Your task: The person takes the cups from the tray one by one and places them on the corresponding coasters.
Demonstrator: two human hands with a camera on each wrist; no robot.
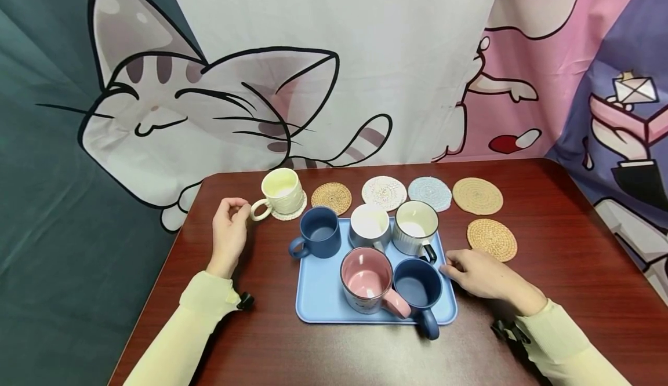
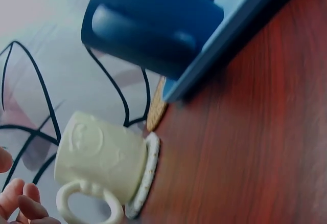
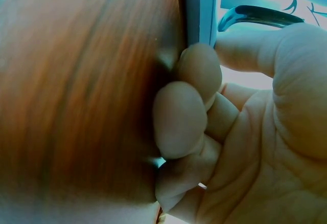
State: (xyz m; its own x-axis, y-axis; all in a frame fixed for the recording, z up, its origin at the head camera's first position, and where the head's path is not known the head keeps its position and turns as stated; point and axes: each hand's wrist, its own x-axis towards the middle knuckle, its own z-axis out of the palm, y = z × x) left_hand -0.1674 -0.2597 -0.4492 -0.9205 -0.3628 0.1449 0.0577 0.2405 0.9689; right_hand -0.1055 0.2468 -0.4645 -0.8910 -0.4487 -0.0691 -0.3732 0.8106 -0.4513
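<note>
A pale yellow mug [image 1: 282, 192] stands upright on a white round coaster [image 1: 293, 211] at the back left, its handle facing left. Just left of that handle is my left hand [image 1: 229, 232], fingers loosely bent and holding nothing; thumb and fingertips show apart in the left wrist view. My right hand [image 1: 480, 276] grips the right edge of a light blue tray [image 1: 319, 308], thumb at the rim and fingers curled under it in the right wrist view. On the tray are a pink mug [image 1: 366, 279], two dark blue mugs, a white mug [image 1: 369, 224] and a black-handled striped mug [image 1: 414, 226].
Along the back lie a brown woven coaster [image 1: 331, 198], a white patterned coaster [image 1: 384, 193], a light blue coaster [image 1: 429, 193] and a tan coaster [image 1: 477, 196]. Another straw coaster [image 1: 492, 239] lies right of the tray. A cartoon cloth hangs behind the dark wooden table [image 1: 250, 345].
</note>
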